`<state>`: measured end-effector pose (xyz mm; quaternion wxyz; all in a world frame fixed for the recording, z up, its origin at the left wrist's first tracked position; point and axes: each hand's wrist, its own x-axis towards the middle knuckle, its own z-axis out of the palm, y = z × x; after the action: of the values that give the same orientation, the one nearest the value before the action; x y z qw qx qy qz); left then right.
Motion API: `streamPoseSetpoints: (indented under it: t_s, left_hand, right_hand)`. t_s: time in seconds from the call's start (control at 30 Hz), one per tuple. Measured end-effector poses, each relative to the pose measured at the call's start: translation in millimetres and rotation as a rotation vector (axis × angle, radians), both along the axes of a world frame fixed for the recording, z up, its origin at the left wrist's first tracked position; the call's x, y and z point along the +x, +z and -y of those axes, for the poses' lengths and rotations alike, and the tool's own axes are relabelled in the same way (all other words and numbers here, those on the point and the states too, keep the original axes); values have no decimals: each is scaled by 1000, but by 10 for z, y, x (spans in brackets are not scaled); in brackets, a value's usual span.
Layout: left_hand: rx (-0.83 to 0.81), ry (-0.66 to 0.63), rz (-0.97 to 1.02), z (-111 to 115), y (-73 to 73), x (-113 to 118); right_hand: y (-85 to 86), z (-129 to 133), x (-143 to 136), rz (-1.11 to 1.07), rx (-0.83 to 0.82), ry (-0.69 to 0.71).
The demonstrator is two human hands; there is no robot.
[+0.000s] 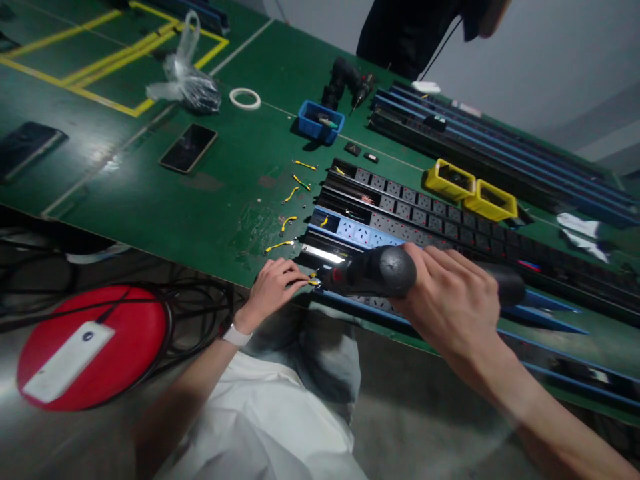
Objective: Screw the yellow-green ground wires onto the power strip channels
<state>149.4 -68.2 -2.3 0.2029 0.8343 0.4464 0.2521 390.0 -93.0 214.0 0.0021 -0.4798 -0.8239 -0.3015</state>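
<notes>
My right hand is wrapped round the grip of a black power screwdriver, which lies level and points left. Its tip is at the left end of a blue-edged power strip at the table's front edge. There, the fingers of my left hand pinch a short yellow wire with metal ends, close to the tip. Whether the tip touches a screw is too small to tell. The screwdriver and my right hand hide part of the strips beneath. Several similar yellow wires lie left of the strips.
Behind the strips stand yellow bins and a blue bin. Another power drill, a tape roll, a plastic bag and a phone lie farther back. A red stool holds a white power bank. A person stands opposite.
</notes>
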Motion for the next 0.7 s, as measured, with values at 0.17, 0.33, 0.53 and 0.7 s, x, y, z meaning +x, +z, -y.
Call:
streamPoseSetpoints:
  t_s: [0.17,0.33,0.53,0.7]
  left_hand:
    - [10,-3,-8,5,11,2]
    - [13,-6,-13,4,23,6]
    - [13,-2,-17,10,26,9]
    - [19,1,-16,21,28,12]
  right_hand:
    - [8,5,-7,5,-31,9]
    - [30,28,-13,14,-23,-14]
    - [49,6,-40,21,-45,-26]
    - [32,-8,-23,19,-48,-33]
